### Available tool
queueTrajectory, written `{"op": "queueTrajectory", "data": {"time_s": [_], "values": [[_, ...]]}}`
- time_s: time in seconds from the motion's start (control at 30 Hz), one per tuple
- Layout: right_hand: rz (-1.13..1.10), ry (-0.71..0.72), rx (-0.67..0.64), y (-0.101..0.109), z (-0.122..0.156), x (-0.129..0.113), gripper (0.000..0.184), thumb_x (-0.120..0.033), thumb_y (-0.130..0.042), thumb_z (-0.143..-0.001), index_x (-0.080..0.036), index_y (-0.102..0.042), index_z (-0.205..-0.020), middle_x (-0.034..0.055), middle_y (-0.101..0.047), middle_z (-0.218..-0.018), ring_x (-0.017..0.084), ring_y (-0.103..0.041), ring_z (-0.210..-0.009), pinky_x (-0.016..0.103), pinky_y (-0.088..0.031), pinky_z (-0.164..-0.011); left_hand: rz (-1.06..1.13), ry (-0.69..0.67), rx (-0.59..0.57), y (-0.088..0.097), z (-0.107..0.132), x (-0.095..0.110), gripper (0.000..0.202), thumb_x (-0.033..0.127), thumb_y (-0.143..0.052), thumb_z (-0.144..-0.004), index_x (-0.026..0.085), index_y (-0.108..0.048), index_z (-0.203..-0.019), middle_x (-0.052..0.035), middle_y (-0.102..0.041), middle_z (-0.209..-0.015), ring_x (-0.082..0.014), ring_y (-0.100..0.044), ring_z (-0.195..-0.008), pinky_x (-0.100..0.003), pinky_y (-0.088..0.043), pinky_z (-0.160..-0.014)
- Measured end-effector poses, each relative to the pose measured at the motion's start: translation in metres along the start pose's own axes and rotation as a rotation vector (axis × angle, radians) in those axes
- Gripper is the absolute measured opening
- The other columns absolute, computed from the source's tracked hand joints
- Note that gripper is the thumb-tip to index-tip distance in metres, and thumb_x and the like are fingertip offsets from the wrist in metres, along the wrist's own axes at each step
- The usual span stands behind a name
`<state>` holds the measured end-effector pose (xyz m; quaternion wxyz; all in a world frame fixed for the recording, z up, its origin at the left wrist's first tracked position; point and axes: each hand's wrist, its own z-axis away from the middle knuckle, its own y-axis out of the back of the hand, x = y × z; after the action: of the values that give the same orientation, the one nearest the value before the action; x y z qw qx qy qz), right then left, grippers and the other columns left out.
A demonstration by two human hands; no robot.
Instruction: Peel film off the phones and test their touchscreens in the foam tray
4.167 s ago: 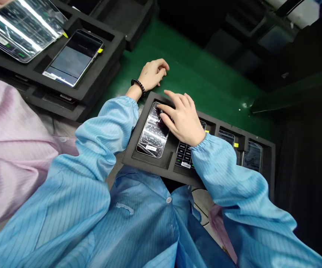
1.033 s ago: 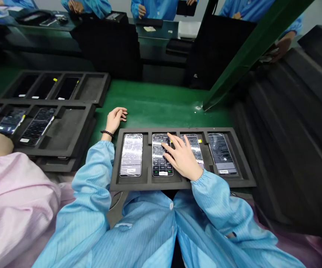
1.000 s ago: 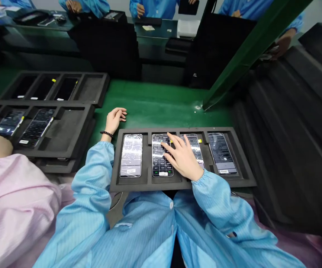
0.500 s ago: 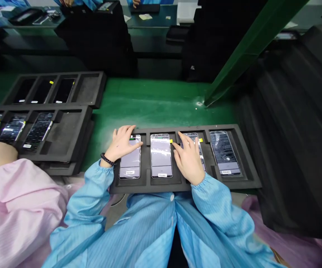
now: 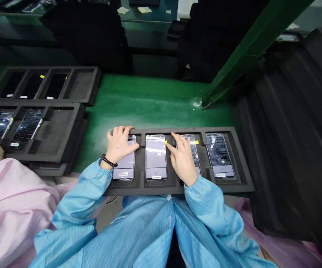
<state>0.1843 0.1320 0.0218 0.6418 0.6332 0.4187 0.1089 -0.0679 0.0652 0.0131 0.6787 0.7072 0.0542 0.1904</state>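
A black foam tray [image 5: 241, 182] lies in front of me on the green belt, with several phones in its slots. My left hand [image 5: 119, 143] rests on the leftmost phone [image 5: 125, 167], fingers spread over its top edge, holding nothing. The second phone [image 5: 155, 157] shows a pale blank screen. My right hand [image 5: 182, 158] lies flat and open over the third phone [image 5: 193, 156], fingertips near a yellow tab [image 5: 166, 142]. The fourth phone [image 5: 219, 154] lies untouched at the right.
Two more black foam trays [image 5: 74, 111] with phones lie at the left, one behind the other [image 5: 90, 80]. A person in a pink sleeve [image 5: 13, 201] sits at my left. A green beam [image 5: 244, 48] slants at the right; dark stacked trays [image 5: 289, 141] fill the right side.
My left hand came off the green belt onto the leftmost phone. My right hand shifted from the second phone to the third. The second phone's screen went from a keypad grid to pale blank.
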Motion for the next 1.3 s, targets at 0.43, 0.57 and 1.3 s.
{"op": "queueTrajectory", "data": {"time_s": [0.43, 0.57, 1.3], "values": [[-0.017, 0.043, 0.004, 0.0, 0.001, -0.003, 0.049, 0.003, -0.035, -0.081, -0.012, -0.07, -0.112, 0.0175, -0.045, -0.153, 0.033, -0.036, -0.143, 0.069, -0.026, -0.12, -0.007, 0.003, -0.019, 0.001, -0.002, 0.005, 0.066, 0.042, -0.058, -0.072, 0.017, -0.054, -0.132, -0.0178, -0.056, -0.128, -0.0387, -0.049, -0.121, -0.061, -0.036, -0.101], [-0.002, 0.063, 0.006, 0.002, 0.003, -0.003, 0.047, 0.001, -0.038, -0.081, -0.013, -0.07, -0.112, 0.0168, -0.045, -0.153, 0.033, -0.037, -0.143, 0.07, -0.021, -0.12, 0.015, -0.037, -0.029, 0.003, 0.0, 0.002, 0.067, 0.043, -0.057, -0.074, 0.019, -0.051, -0.136, -0.0173, -0.054, -0.134, -0.0383, -0.046, -0.125, -0.062, -0.034, -0.103], [-0.052, 0.103, 0.073, 0.002, 0.012, -0.002, 0.039, -0.001, -0.044, -0.08, -0.016, -0.075, -0.099, 0.0136, -0.054, -0.147, 0.031, -0.044, -0.138, 0.064, -0.031, -0.119, 0.128, -0.134, -0.056, 0.011, 0.007, -0.01, 0.093, 0.046, -0.071, -0.069, 0.022, -0.035, -0.151, -0.0193, -0.027, -0.16, -0.0437, -0.033, -0.142, -0.073, -0.023, -0.112]]}}
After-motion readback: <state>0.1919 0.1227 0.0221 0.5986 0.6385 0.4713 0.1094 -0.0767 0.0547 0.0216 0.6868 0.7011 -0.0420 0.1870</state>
